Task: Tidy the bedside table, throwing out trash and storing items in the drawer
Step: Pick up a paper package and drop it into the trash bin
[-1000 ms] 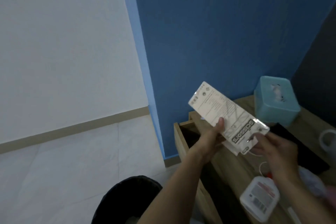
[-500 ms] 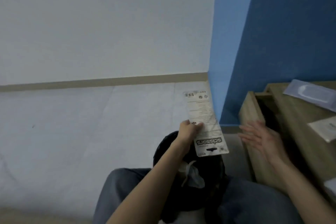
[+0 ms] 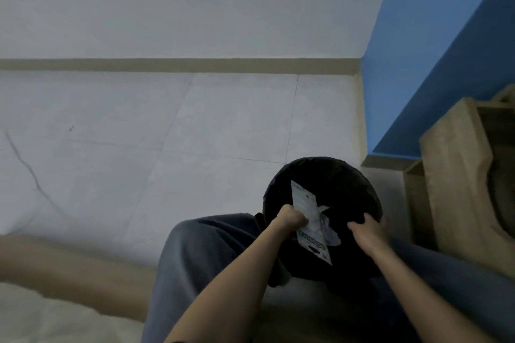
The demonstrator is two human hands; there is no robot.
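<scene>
The left hand [image 3: 289,218] is clenching its grip around a long white package card [image 3: 308,217], holding it by one long edge over the mouth of the black trash bin [image 3: 345,175]. The card is tilting, its top end pointing toward the far rim and its printed lower end hanging over the near side of the bin. Crumpled white paper [image 3: 328,227] is lying inside the bin, just beside and partly behind the card. The right hand [image 3: 367,228] is gripping the bin's right near rim, fingers curling over the edge of the dark liner. The bin is standing on the pale tiled floor [image 3: 195,125] between the person's knees, which are covered in grey trousers [image 3: 200,253]. At the right edge the wooden bedside table [image 3: 457,175] is showing, with its drawer [image 3: 498,131] pulled open; what is inside is too dark to tell. A blue wall [image 3: 434,50] is rising behind the table, meeting a white wall [image 3: 181,3] with a beige skirting strip along the floor
</scene>
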